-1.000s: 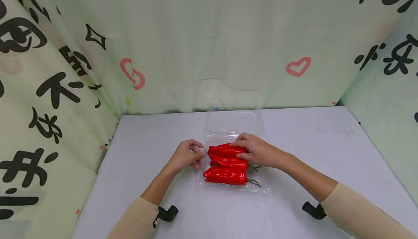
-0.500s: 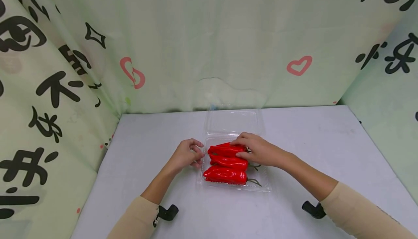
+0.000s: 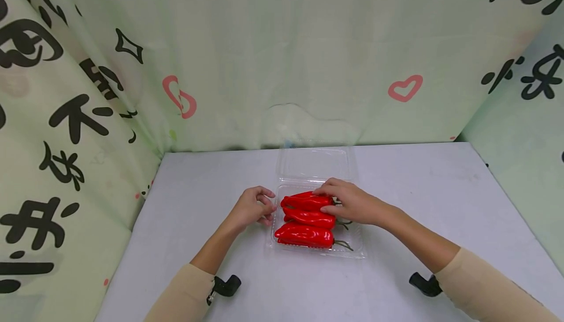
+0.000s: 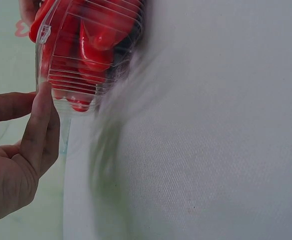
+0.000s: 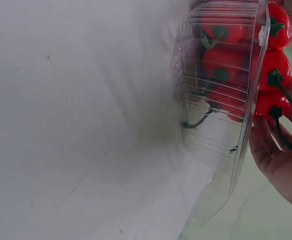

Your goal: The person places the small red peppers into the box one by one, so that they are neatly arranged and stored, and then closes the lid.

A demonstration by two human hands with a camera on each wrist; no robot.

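Observation:
Several glossy red peppers (image 3: 305, 235) with thin green stems lie in two layers in a clear plastic clamshell box (image 3: 358, 251), their tips to the left. The upper ones rise above its rim. My right hand (image 3: 350, 203) grips the farthest upper red pepper (image 3: 308, 202) near its stem end, thumb on the near side and fingers on the far side. At the box's left wall, my left hand (image 3: 255, 208) touches the rim with its fingertips, fingers loosely bent. In the right wrist view, green stems hang from the upper peppers (image 5: 275, 70) beside my right hand (image 5: 285, 160).
The clear box lid (image 3: 315, 165) is hinged back behind the box, toward the rear edge of the white table (image 3: 211, 170). A printed pale green curtain (image 3: 246, 67) hangs behind the table and along its sides. Black wrist mounts (image 3: 226, 287) stick out from both sleeves.
My right hand has shifted very slightly, still on the far pepper. The left hand stays at the box's left rim, and the peppers and box look the same.

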